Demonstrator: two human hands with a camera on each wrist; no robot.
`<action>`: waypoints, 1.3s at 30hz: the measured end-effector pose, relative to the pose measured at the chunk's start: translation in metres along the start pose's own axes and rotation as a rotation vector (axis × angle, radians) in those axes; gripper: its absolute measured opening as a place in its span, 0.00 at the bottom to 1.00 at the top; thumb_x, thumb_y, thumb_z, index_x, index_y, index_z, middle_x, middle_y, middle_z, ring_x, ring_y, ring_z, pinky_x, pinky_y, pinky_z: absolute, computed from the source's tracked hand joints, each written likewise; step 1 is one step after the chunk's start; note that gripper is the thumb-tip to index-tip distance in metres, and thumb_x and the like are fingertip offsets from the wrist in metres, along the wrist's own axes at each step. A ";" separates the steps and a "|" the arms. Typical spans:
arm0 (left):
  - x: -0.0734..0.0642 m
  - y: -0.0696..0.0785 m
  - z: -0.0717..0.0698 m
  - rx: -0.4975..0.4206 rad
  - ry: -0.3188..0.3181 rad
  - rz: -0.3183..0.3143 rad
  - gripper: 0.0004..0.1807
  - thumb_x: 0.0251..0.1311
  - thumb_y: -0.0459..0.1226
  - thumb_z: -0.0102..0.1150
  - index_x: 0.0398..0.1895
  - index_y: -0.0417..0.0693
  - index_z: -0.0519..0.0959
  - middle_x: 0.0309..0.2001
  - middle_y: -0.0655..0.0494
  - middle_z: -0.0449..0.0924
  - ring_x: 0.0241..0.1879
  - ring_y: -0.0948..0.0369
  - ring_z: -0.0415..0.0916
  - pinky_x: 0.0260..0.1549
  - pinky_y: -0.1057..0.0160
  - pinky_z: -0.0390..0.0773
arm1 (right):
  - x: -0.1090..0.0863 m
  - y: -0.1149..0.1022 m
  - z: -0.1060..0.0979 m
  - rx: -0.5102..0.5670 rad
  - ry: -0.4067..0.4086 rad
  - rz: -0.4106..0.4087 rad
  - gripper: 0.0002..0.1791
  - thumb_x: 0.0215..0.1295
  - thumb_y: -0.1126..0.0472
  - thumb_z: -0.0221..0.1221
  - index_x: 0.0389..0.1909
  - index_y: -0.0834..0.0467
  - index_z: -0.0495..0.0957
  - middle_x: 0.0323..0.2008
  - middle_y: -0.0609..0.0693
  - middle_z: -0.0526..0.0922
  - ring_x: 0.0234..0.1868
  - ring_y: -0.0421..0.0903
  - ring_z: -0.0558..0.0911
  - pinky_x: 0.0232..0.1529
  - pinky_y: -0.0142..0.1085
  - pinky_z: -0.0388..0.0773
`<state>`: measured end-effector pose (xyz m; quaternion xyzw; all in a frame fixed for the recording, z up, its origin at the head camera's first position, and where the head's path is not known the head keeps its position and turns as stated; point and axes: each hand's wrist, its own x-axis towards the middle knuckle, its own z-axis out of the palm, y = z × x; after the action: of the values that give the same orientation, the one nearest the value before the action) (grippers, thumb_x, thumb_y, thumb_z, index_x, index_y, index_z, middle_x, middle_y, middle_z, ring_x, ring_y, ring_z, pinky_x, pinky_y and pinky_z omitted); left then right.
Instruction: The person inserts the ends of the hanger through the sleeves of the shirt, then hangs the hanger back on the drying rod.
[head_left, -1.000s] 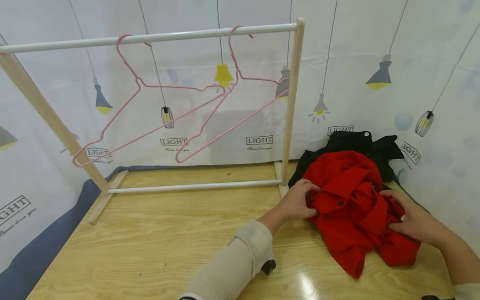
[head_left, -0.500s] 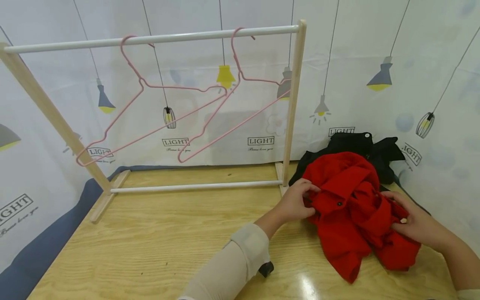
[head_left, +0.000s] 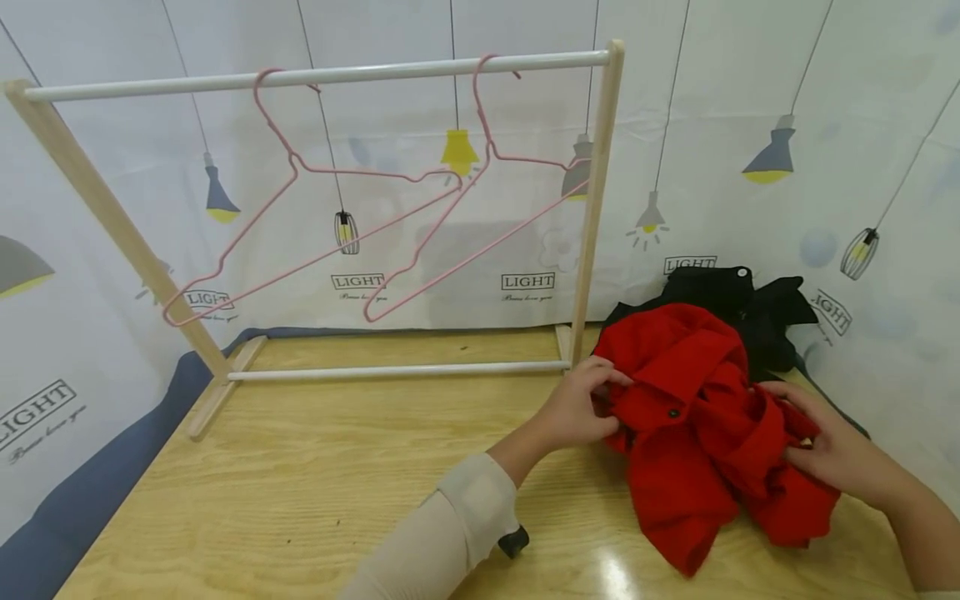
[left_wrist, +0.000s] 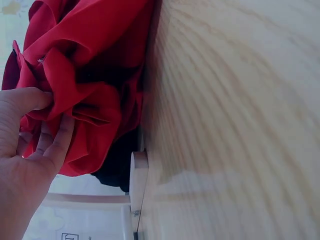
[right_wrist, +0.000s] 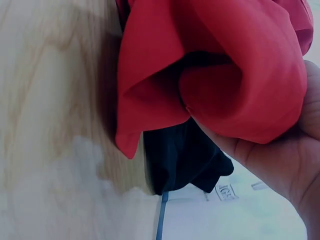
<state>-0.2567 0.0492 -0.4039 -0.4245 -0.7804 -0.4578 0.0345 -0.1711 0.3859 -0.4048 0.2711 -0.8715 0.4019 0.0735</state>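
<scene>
A crumpled red shirt [head_left: 678, 358] with a dark button lies in a heap at the right of the table, its lower end spread toward me. At its left side my left hand [head_left: 577, 408] pinches a fold; in the left wrist view the thumb and fingers of that left hand [left_wrist: 32, 160] close on the red cloth. My right hand [head_left: 843, 450] grips the shirt's right side. The right wrist view has the right hand [right_wrist: 280, 165] round a thick red fold, its fingertips hidden by cloth. Behind the shirt, partly covered, lies a black garment [head_left: 768, 325].
A clothes rack with a white top rail [head_left: 375, 73] and wooden posts stands at the back left of the wooden table [head_left: 300, 475]. From the rail hang two pink hangers [head_left: 292, 162]. A patterned cloth [head_left: 712, 158] backs the table.
Both hands keep hold of the red shirt. Its left part and my left hand have shifted slightly left and toward me, showing more of the black garment. The head view has also shifted a little.
</scene>
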 end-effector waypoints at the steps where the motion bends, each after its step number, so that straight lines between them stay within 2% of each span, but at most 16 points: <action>1: -0.002 0.000 -0.002 -0.007 0.004 0.000 0.22 0.46 0.22 0.64 0.49 0.38 0.79 0.50 0.49 0.70 0.41 0.65 0.73 0.41 0.75 0.75 | 0.002 -0.001 0.001 -0.007 0.006 -0.018 0.42 0.51 0.87 0.56 0.69 0.64 0.57 0.60 0.29 0.64 0.53 0.23 0.70 0.38 0.25 0.76; 5: -0.009 0.000 -0.010 -0.014 0.019 0.007 0.22 0.45 0.22 0.63 0.48 0.38 0.79 0.49 0.50 0.70 0.40 0.66 0.74 0.37 0.75 0.76 | 0.007 -0.007 0.005 -0.011 0.001 -0.035 0.42 0.51 0.86 0.57 0.68 0.64 0.58 0.59 0.29 0.65 0.53 0.23 0.70 0.40 0.23 0.75; 9: -0.017 -0.001 -0.017 -0.021 0.027 0.022 0.22 0.45 0.21 0.62 0.47 0.37 0.79 0.48 0.50 0.70 0.39 0.65 0.73 0.34 0.74 0.78 | 0.013 -0.015 0.009 0.043 -0.045 -0.026 0.41 0.54 0.86 0.55 0.69 0.63 0.57 0.60 0.31 0.65 0.53 0.25 0.71 0.39 0.27 0.78; 13: -0.026 -0.001 -0.024 -0.032 0.033 0.024 0.21 0.45 0.20 0.62 0.47 0.36 0.79 0.48 0.49 0.70 0.38 0.65 0.73 0.32 0.73 0.78 | 0.019 -0.020 0.014 0.064 -0.066 -0.049 0.40 0.54 0.85 0.56 0.68 0.65 0.57 0.61 0.32 0.64 0.55 0.26 0.70 0.41 0.28 0.78; 22: -0.048 0.000 -0.038 -0.034 0.029 0.013 0.20 0.46 0.21 0.61 0.46 0.35 0.78 0.49 0.47 0.70 0.38 0.63 0.74 0.33 0.73 0.79 | 0.027 -0.033 0.026 0.040 -0.058 -0.073 0.40 0.52 0.86 0.57 0.67 0.65 0.59 0.62 0.31 0.65 0.56 0.25 0.69 0.45 0.23 0.74; 29: -0.068 0.004 -0.054 -0.048 0.040 0.020 0.19 0.45 0.19 0.60 0.45 0.33 0.78 0.48 0.46 0.70 0.37 0.61 0.76 0.31 0.70 0.81 | 0.039 -0.042 0.038 -0.013 -0.056 -0.154 0.41 0.48 0.86 0.59 0.65 0.64 0.62 0.61 0.31 0.66 0.54 0.28 0.69 0.42 0.23 0.74; 32: -0.075 0.004 -0.059 -0.062 0.046 0.022 0.20 0.45 0.18 0.60 0.44 0.33 0.78 0.47 0.47 0.70 0.37 0.60 0.76 0.30 0.69 0.81 | 0.043 -0.047 0.042 -0.002 -0.072 -0.154 0.41 0.48 0.86 0.59 0.65 0.62 0.62 0.60 0.31 0.67 0.52 0.29 0.70 0.39 0.24 0.75; 36: -0.083 0.003 -0.064 -0.077 0.048 0.011 0.20 0.44 0.16 0.60 0.44 0.32 0.77 0.47 0.47 0.70 0.37 0.60 0.76 0.31 0.69 0.81 | 0.048 -0.055 0.046 0.013 -0.087 -0.165 0.41 0.47 0.87 0.58 0.65 0.63 0.62 0.60 0.32 0.67 0.55 0.28 0.69 0.46 0.21 0.72; 39: -0.088 0.004 -0.069 -0.072 0.049 0.004 0.20 0.44 0.16 0.59 0.44 0.32 0.78 0.47 0.47 0.71 0.37 0.60 0.76 0.32 0.68 0.81 | 0.053 -0.061 0.049 0.017 -0.098 -0.185 0.41 0.47 0.87 0.57 0.65 0.63 0.63 0.61 0.34 0.67 0.58 0.27 0.68 0.53 0.19 0.67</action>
<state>-0.2214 -0.0565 -0.4003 -0.4156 -0.7615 -0.4958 0.0390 -0.1791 0.2957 -0.3790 0.3704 -0.8420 0.3869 0.0652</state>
